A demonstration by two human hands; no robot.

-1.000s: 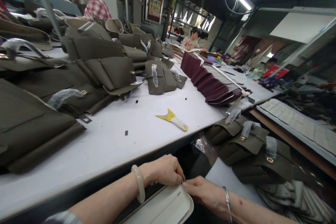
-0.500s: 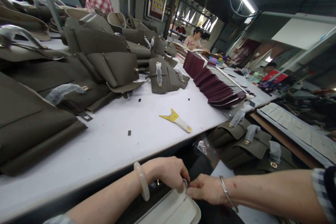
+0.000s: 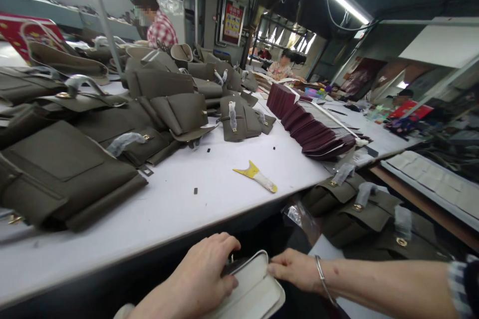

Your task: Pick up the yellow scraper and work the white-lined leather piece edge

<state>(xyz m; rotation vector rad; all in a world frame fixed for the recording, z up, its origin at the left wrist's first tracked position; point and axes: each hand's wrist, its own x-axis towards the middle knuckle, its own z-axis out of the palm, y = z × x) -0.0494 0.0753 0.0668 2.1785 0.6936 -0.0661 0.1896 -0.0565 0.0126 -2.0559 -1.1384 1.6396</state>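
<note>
A flat white leather piece with a rounded corner lies below the table's front edge, over a dark part underneath. My left hand lies flat over its left side, fingers curled on its upper edge. My right hand, a metal bangle on the wrist, pinches the piece's right edge between thumb and fingers.
Several olive-grey bags crowd the white table on the left and back. A yellow-bladed scraper lies near the front edge. Fanned maroon leather pieces lie at the right. More olive bags pile up lower right. Two people work farther back.
My left hand has slid down and left, now covering the white piece's left side. My right hand stays on its right edge. The view has swung a little to the left.
</note>
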